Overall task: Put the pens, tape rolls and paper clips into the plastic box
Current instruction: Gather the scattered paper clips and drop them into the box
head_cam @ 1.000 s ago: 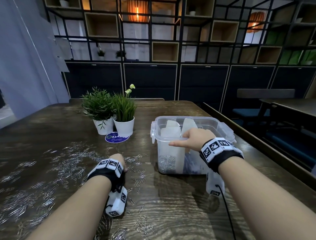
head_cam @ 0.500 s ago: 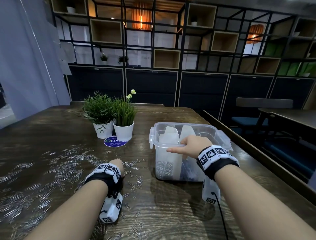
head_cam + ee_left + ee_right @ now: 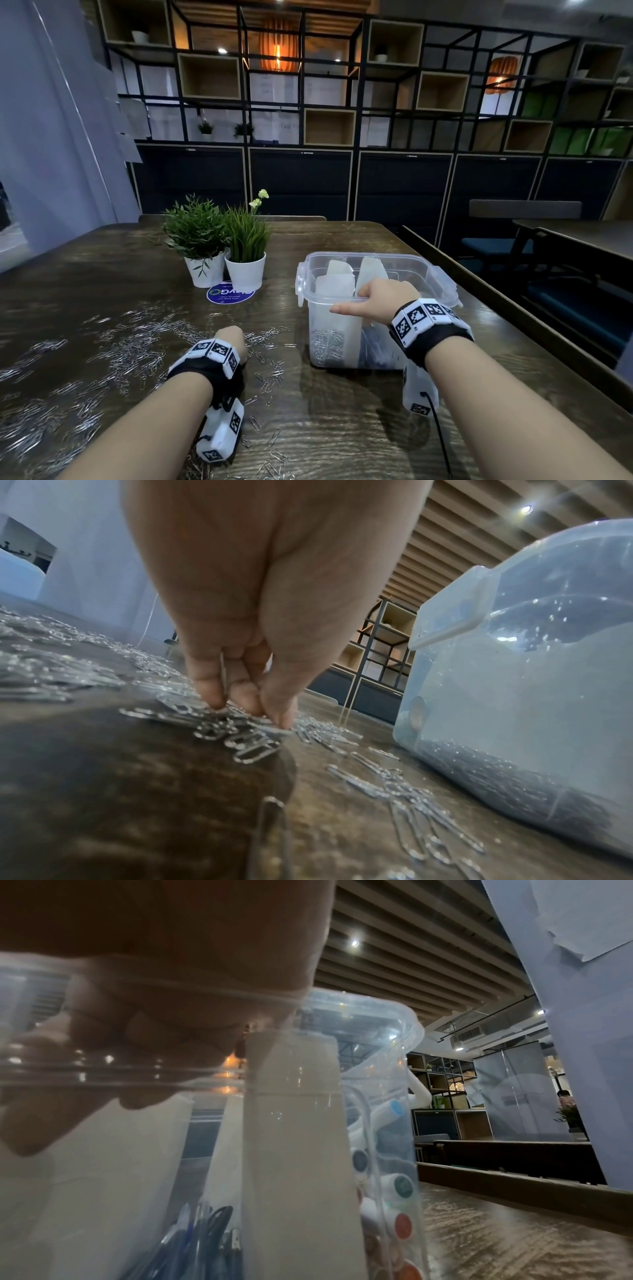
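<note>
Paper clips (image 3: 130, 346), thin silvery wire loops, litter grainy dark wood table (image 3: 342, 428).

The round blue sticker (image 3: 228, 294) on the dark wooden table (image 3: 102, 274), in front of the two white plant pots (image 3: 245, 275), carries white lettering that is upside down and too small to read. The black-and-white square code markers on the wristbands (image 3: 419, 317) bear patterns only, no letters.

Shiny metal paper clips (image 3: 133, 346) lay on the dark, grained wooden table (image 3: 342, 428); the plastic box (image 3: 428, 274) was clear and glossy.
</note>
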A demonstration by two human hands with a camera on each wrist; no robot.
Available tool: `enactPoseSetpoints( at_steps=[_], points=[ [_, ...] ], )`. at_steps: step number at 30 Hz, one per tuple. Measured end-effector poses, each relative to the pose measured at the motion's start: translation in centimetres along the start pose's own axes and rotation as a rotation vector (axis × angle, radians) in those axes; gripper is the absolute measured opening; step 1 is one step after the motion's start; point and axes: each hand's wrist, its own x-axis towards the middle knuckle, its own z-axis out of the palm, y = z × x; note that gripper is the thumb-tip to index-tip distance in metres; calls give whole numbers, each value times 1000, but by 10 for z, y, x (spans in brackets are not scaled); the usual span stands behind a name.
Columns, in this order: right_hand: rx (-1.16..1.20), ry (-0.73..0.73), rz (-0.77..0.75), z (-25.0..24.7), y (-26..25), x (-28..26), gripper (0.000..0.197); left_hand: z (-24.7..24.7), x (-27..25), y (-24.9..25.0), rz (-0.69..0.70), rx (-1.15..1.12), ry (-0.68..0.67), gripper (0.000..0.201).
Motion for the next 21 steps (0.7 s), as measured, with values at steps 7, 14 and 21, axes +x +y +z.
enactPoseSetpoints(
  at_steps=[7, 14, 21],
  points=[
    [-2, -13, -21, -1, -2, -12, 68, -34, -25, -17, 272, -286, 127, 4],
    [19, -48, -4, -1, -10, -35, 72, -91, -66, 2, 534, -587, 317, 12],
    [16, -24, -1, 0, -18, -56, 74, -99, -97, 67, 733, -670, 393, 10]
  ],
)
